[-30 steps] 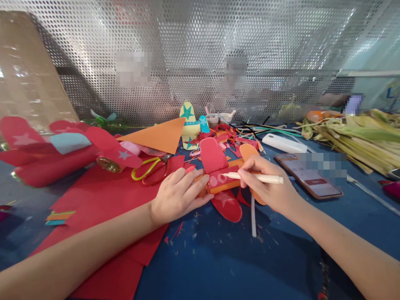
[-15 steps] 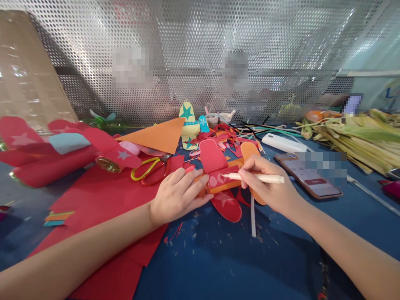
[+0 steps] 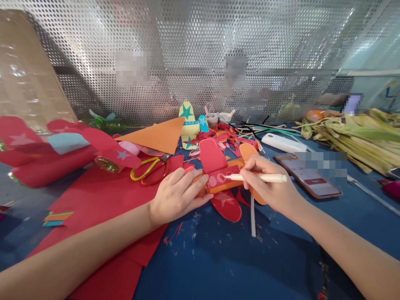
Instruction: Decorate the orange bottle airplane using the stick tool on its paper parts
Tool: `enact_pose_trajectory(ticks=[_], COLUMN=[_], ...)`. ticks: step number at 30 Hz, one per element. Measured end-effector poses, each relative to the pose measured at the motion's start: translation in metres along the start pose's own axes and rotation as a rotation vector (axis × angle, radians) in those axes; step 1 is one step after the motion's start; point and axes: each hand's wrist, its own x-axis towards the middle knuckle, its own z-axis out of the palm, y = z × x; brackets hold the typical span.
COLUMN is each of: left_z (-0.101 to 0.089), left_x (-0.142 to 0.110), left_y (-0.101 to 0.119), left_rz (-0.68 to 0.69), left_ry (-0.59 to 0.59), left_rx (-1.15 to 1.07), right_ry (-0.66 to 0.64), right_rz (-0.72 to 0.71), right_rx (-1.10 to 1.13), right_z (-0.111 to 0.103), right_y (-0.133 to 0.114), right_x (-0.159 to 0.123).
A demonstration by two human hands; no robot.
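The pen point(image 3: 271, 178) lies nearly level across the view, its tip pointing left and its blunt end right, over the red panel of the paper model point(image 3: 215, 179). The right hand point(image 3: 265, 181) pinches it between thumb and fingers near the middle, with both ends showing. Its tip is at pale rounded outlines on the panel; whether it touches cannot be told.

The model sits on the blue table point(image 3: 203, 258), between the hands. Its long axis runs left to right, the right end slightly farther away; red and orange flaps stick out from both long sides. The left hand point(image 3: 179, 191) has its fingers close together over the model's left end, with the thumb along the near side.

Bare table spreads on the near side, between the forearms, with a white strip point(image 3: 253, 218) beside the model's near right flap. Scraps point(image 3: 225, 135) crowd the far side. Red sheets point(image 3: 109, 196) and scissors point(image 3: 166, 157) take up the left; a phone point(image 3: 306, 175) lies right of the right hand. Mesh point(image 3: 200, 50) stands behind everything.
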Motion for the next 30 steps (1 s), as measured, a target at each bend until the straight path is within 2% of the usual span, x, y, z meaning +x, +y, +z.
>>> enact_pose_trajectory(ticks=[30], left_z=[0.0001], left_x=[0.0007], left_y=[0.0], left_rz=[0.013], left_ry=[0.005], left_rx=[0.008], right_ry=[-0.025], right_rz=[0.019], right_rx=[0.03], right_z=[0.001], right_y=[0.0003], right_x=[-0.0006])
